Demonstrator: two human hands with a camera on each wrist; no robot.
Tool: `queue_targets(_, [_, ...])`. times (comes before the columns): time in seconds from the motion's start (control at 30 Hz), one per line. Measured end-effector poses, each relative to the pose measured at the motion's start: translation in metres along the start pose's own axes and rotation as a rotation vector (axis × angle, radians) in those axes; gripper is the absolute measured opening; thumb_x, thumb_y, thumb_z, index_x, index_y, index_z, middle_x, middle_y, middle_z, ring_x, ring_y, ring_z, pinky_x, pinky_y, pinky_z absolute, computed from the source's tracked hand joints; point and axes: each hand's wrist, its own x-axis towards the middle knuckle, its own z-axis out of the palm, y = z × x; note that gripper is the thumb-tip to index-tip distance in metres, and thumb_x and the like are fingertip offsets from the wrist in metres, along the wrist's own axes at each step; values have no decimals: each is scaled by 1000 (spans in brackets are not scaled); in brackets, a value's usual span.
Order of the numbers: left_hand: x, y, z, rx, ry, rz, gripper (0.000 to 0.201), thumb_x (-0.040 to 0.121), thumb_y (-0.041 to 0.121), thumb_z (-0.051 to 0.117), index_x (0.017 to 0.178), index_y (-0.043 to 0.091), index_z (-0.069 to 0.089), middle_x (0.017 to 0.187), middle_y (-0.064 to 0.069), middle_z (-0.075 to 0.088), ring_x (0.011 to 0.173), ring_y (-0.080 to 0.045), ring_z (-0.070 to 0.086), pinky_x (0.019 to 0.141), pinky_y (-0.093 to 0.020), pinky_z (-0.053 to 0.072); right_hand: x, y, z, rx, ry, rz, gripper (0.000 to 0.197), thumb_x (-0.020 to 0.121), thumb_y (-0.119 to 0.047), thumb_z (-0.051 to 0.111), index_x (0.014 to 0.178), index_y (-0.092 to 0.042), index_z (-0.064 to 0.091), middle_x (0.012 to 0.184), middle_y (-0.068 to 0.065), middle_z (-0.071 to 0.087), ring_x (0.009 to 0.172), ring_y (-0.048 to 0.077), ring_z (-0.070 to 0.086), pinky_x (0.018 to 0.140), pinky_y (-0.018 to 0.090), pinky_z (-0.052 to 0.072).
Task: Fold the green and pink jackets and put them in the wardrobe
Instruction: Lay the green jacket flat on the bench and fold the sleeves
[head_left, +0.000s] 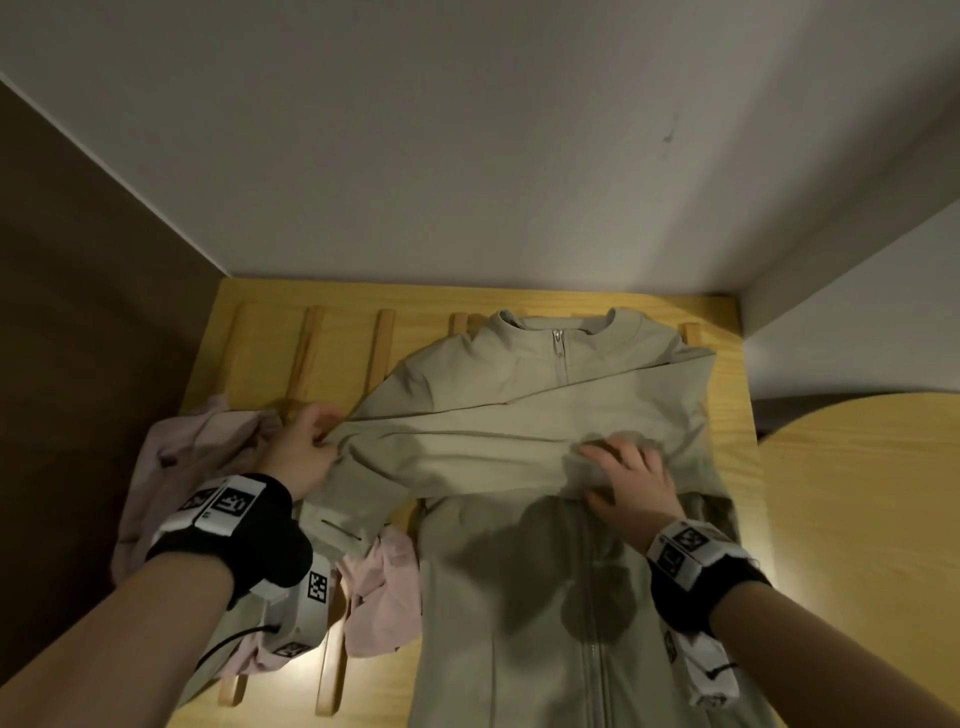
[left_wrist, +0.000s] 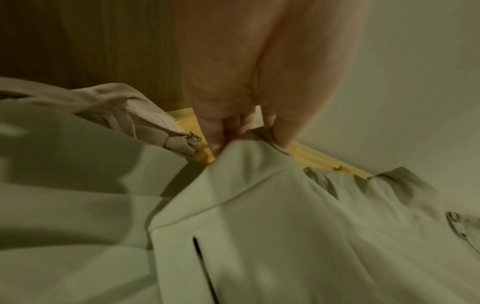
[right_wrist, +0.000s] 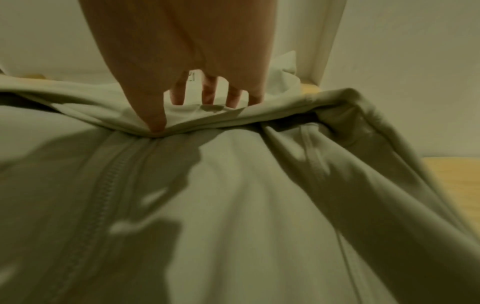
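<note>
The pale green jacket lies front up on a yellow wooden slatted surface, zipper closed, collar toward the wall. Both sleeves are folded across the chest. My left hand pinches the folded edge of a sleeve at the jacket's left side; the left wrist view shows thumb and fingers clamped on the green cloth. My right hand lies with spread fingers on the sleeve cuff at the chest, thumb pressing the fabric down. The pink jacket lies crumpled at the left, partly under the green one.
A white wall closes the back, a dark brown panel the left. Another rounded wooden surface stands at the right. Bare slats show at the back left. More pink cloth pokes out beside the green jacket's body.
</note>
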Motion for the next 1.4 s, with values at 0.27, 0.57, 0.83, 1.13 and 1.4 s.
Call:
queue_targets(0.27, [-12, -1, -5, 135, 121, 120, 36, 86, -12, 31, 84, 17, 53, 108, -15, 58, 95, -32, 54, 78, -35, 42, -8, -9, 14, -42, -1, -25, 68, 86, -19, 48, 137, -50, 15, 146, -6, 9, 139, 29, 6, 114, 47, 13])
queue_targets(0.57, [-14, -10, -10, 285, -40, 81, 25, 96, 17, 41, 93, 8, 64, 100, -15, 61, 105, -31, 56, 82, -31, 39, -19, -20, 13, -110, -69, -43, 48, 93, -29, 38, 139, -38, 31, 151, -5, 15, 140, 24, 9, 114, 38, 12])
queue_targets(0.83, [-18, -36, -22, 419, -6, 132, 38, 85, 25, 65, 117, 7, 53, 101, -13, 56, 94, -26, 52, 74, -28, 37, -27, -28, 11, -165, -79, -38, 52, 92, -26, 37, 143, -35, 25, 153, -5, 14, 143, 23, 4, 116, 38, 9])
queue_targets(1.13, [-30, -34, -23, 110, 15, 334, 7, 94, 16, 53, 98, 14, 58, 88, 2, 55, 91, -15, 53, 77, -20, 34, -17, -54, 11, -76, -22, -10, 39, 90, -35, 44, 129, -30, 44, 139, -5, 35, 132, 20, 26, 110, 41, 18])
queue_targets(1.4, [-40, 14, -2, 84, -122, 585, 24, 96, 2, 44, 115, -1, 59, 142, -5, 39, 132, -16, 35, 103, -17, 25, 2, -124, 8, 436, -116, -181, 63, 89, -45, 53, 142, -20, 31, 134, 1, 52, 123, 19, 50, 97, 20, 34])
